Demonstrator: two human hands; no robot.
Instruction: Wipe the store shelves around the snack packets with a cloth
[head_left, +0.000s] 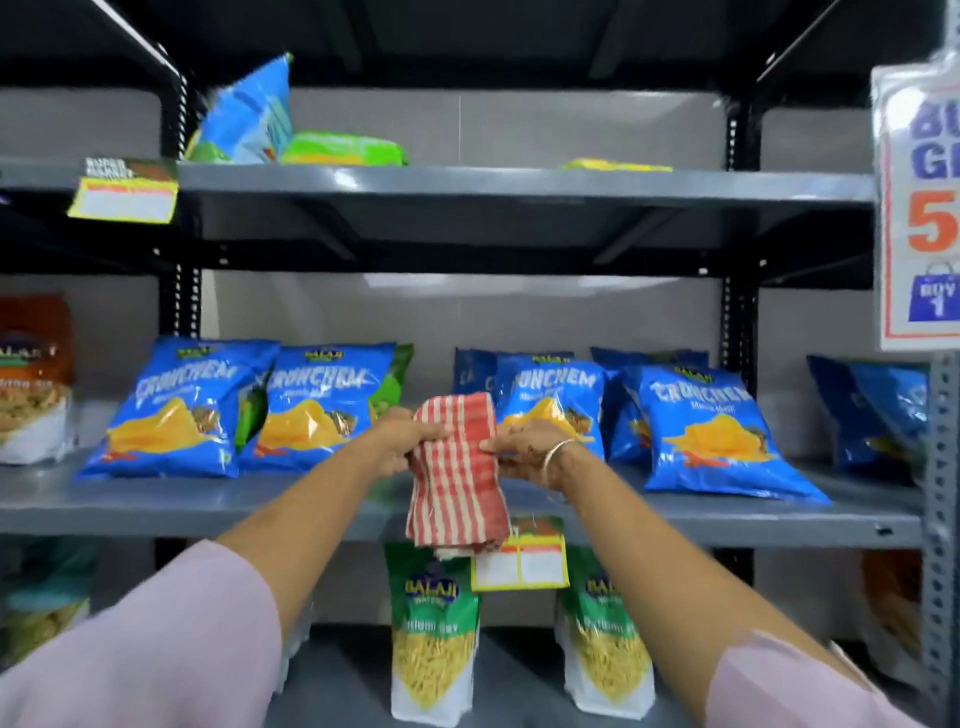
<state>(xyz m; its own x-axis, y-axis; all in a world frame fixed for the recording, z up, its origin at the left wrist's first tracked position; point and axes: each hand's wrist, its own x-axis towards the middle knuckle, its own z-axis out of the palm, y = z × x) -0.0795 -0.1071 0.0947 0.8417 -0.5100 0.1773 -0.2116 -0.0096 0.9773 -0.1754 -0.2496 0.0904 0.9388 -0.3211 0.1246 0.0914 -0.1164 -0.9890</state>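
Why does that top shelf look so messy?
On the top shelf, one blue packet leans tilted against the left post while a green packet and a yellow packet lie flat. The blue Crunchem packets on the middle shelf stand propped in a row.

Both arms outstretched, left hand (402, 441) and right hand (524, 449) close together, each grip pinched closed.

Blue packets (176, 410) flank a bare gap mid-shelf (311, 506). The shelf's front strip lies open. A price tag (519, 564) hangs below.
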